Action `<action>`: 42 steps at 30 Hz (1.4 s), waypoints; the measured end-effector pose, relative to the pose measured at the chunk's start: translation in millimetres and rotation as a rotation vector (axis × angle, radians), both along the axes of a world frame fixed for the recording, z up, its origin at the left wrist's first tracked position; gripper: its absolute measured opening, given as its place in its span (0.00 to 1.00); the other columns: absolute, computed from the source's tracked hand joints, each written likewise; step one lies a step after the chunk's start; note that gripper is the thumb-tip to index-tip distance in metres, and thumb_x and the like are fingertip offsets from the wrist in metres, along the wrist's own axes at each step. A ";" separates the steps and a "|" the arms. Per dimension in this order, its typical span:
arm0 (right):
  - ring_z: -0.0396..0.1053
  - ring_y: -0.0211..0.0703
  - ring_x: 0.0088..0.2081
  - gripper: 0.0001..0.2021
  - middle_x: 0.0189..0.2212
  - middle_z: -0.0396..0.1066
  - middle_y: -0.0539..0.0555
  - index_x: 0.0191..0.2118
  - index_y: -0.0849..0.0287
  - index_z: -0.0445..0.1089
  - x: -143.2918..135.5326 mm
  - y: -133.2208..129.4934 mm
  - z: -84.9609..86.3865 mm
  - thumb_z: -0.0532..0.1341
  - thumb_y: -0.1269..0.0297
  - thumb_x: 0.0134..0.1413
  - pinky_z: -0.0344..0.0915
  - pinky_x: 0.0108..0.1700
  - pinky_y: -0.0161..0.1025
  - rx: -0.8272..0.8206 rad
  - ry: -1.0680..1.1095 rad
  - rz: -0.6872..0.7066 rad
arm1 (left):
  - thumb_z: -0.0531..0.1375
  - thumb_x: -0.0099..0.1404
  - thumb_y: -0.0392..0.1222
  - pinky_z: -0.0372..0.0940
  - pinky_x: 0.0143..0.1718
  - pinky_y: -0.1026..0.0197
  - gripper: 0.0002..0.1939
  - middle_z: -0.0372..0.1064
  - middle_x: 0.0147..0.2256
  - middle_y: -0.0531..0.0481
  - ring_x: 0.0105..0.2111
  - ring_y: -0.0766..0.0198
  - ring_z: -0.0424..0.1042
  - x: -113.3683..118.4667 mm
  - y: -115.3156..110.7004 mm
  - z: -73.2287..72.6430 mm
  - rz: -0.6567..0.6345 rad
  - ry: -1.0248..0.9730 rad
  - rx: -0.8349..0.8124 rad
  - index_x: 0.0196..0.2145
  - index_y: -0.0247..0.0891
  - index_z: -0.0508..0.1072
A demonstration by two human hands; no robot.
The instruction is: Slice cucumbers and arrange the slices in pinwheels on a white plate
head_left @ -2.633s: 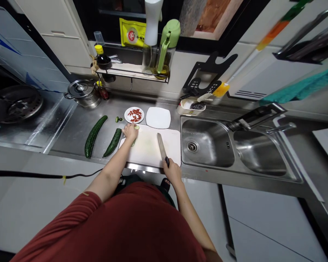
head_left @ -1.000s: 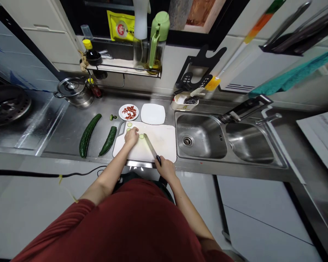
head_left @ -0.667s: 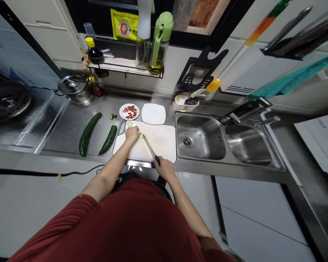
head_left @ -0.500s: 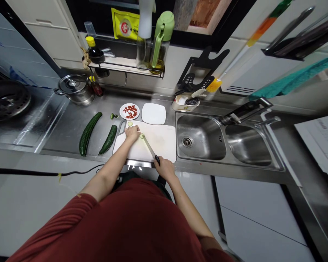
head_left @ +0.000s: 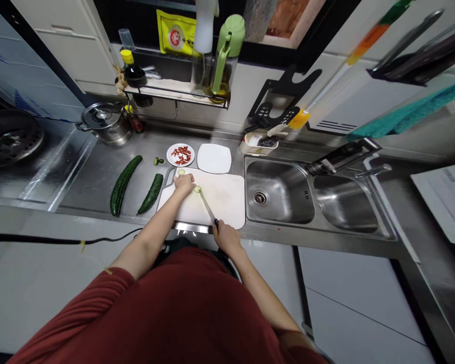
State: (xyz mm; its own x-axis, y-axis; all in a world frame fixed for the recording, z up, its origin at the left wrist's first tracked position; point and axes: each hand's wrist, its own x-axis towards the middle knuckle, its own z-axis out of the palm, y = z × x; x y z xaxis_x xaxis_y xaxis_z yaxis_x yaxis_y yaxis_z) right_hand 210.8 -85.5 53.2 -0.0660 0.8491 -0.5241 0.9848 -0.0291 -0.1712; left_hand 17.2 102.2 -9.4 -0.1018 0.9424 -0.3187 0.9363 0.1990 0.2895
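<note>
The right hand [head_left: 227,237] grips the handle of a knife [head_left: 208,207], its blade tip at a pale green slice [head_left: 197,189] on the white cutting board [head_left: 220,194], while the left hand [head_left: 184,185] rests on the board just beside that slice, with another slice [head_left: 181,172] near the board's far edge. Left of the board lie a cut cucumber [head_left: 150,194] and, farther left, a longer cucumber [head_left: 125,186]; beyond the board, a round plate [head_left: 169,155] of red pieces [head_left: 182,154] sits beside a white square plate [head_left: 214,158], and the sink [head_left: 280,189] is to the right.
</note>
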 end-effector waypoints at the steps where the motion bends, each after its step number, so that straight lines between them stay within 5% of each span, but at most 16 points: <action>1: 0.73 0.53 0.44 0.18 0.40 0.75 0.64 0.48 0.63 0.65 -0.4 0.6 0.1 0.45 0.57 0.67 0.61 0.44 0.43 -0.008 0.003 0.001 | 0.65 0.54 0.48 0.52 0.50 0.50 0.10 0.75 0.38 0.47 0.46 0.51 0.69 0.2 0.1 0.4 -0.001 0.004 -0.004 0.34 0.45 0.73; 42: 0.73 0.54 0.45 0.19 0.43 0.74 0.66 0.48 0.65 0.67 -7.7 28.7 -1.3 0.45 0.57 0.66 0.64 0.44 0.45 -0.009 0.029 0.028 | 0.63 0.56 0.49 0.49 0.49 0.50 0.11 0.74 0.40 0.48 0.47 0.51 0.68 0.6 -0.3 4.4 -0.022 0.020 -0.022 0.36 0.44 0.72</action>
State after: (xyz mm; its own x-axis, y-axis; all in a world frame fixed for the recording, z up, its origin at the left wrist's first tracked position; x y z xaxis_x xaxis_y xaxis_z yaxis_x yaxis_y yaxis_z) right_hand 203.1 -56.8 51.9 -0.1045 0.8419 -0.5295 0.9800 -0.0035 -0.1990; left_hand 17.8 101.9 -5.0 -0.0879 0.9372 -0.3374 0.9460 0.1846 0.2663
